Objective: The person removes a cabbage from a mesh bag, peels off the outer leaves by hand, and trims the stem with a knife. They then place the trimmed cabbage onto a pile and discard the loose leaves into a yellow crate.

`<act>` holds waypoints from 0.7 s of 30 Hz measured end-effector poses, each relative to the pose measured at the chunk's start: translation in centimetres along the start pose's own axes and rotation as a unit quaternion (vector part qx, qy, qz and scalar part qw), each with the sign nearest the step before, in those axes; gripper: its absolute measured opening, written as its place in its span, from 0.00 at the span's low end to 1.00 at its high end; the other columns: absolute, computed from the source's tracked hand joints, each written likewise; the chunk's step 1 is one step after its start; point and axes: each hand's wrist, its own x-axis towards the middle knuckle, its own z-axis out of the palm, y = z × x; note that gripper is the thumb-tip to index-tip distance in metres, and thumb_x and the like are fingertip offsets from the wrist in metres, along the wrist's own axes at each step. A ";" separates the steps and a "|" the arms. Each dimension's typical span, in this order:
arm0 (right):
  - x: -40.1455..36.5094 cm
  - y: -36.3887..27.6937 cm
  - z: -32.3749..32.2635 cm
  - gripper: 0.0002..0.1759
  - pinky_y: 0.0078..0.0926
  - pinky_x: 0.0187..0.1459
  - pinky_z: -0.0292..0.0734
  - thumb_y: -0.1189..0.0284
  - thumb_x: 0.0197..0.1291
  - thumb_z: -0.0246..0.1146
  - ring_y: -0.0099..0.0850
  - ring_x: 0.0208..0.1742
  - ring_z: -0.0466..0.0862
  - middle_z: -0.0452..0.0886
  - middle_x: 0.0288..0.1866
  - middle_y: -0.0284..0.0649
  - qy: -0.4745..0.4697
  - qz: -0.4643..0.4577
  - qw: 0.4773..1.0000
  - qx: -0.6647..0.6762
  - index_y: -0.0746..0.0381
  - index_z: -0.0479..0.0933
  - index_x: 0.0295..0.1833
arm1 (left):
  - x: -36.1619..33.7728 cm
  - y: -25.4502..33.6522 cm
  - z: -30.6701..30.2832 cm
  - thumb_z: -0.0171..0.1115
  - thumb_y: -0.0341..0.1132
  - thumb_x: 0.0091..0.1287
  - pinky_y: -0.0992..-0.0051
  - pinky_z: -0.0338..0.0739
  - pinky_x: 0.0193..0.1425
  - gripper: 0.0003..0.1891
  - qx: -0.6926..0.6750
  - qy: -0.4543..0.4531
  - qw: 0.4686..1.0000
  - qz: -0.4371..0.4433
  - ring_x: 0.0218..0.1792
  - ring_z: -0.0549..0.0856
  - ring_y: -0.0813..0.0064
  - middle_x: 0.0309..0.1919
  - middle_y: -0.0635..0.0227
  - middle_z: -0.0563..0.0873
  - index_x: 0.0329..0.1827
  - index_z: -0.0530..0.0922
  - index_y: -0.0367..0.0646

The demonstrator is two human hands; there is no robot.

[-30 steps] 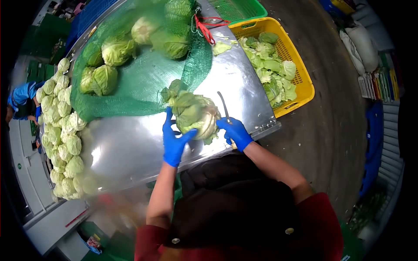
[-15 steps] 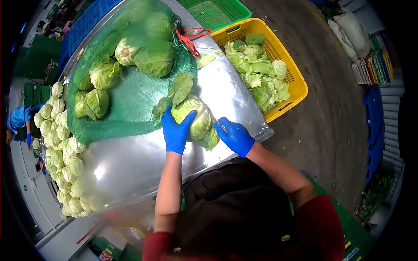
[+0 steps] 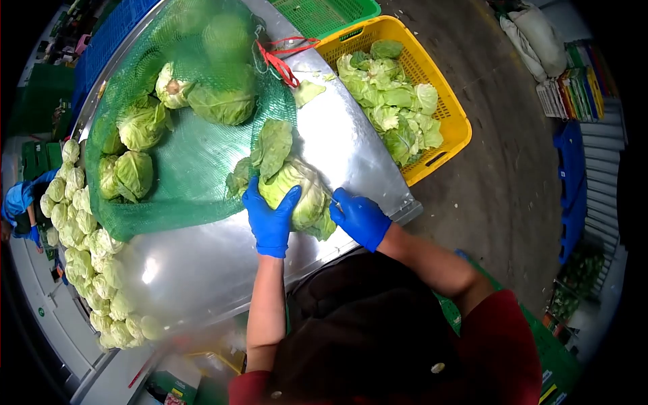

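Note:
A green cabbage (image 3: 304,187) with loose outer leaves rests near the front edge of the metal table. Dressed in a blue glove, my left hand (image 3: 270,219) grips its near left side, thumb spread across the top. Against its right side, my right hand (image 3: 363,219), also gloved in blue, is closed around a thin knife-like tool (image 3: 334,200), mostly hidden by the fingers. A large outer leaf (image 3: 273,147) sticks up at the cabbage's far side. Beyond my left hand lies a green mesh bag (image 3: 192,196) with several cabbages (image 3: 221,101) in it.
A yellow crate (image 3: 453,138) full of loose leaves stands off the table's right edge, beside a green crate (image 3: 324,13). Trimmed cabbages (image 3: 88,223) are piled on the left. A red tie (image 3: 280,64) lies by the bag. Another person (image 3: 20,202) is at far left.
The view has shifted slightly, so the table and crates sit further left. Both hands remain at the cabbage, the right one still at its right side.

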 end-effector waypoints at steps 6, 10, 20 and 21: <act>1.7 2.3 1.2 0.15 0.50 0.40 0.76 0.66 0.65 0.54 0.57 0.38 0.81 0.80 0.33 0.59 -0.055 0.034 0.996 -0.054 0.69 0.69 0.43 | -0.1 2.1 0.9 0.79 0.50 0.48 0.61 0.69 0.63 0.48 0.092 0.016 0.996 0.008 0.58 0.75 0.52 0.57 0.46 0.72 0.66 0.66 0.29; 2.0 2.2 0.5 0.16 0.48 0.42 0.77 0.65 0.66 0.54 0.57 0.40 0.82 0.81 0.35 0.59 -0.054 -0.004 0.995 -0.085 0.69 0.71 0.44 | -0.5 1.1 1.1 0.79 0.50 0.48 0.60 0.70 0.63 0.47 0.075 0.028 0.996 0.041 0.57 0.75 0.50 0.56 0.45 0.72 0.66 0.67 0.29; 1.7 2.6 2.9 0.35 0.39 0.44 0.81 0.66 0.64 0.51 0.45 0.42 0.84 0.81 0.48 0.55 -0.094 0.014 0.994 -0.047 0.56 0.55 0.77 | -5.3 -3.3 -2.1 0.78 0.39 0.51 0.65 0.66 0.69 0.48 -0.178 -0.023 0.982 0.055 0.64 0.71 0.60 0.65 0.53 0.68 0.72 0.59 0.31; 0.9 0.8 2.0 0.35 0.39 0.44 0.81 0.66 0.64 0.50 0.45 0.42 0.84 0.81 0.48 0.56 -0.112 0.006 0.992 -0.051 0.56 0.55 0.77 | -6.3 -3.4 -3.3 0.77 0.34 0.52 0.66 0.66 0.70 0.46 -0.195 -0.045 0.979 0.023 0.65 0.70 0.63 0.66 0.56 0.67 0.72 0.58 0.32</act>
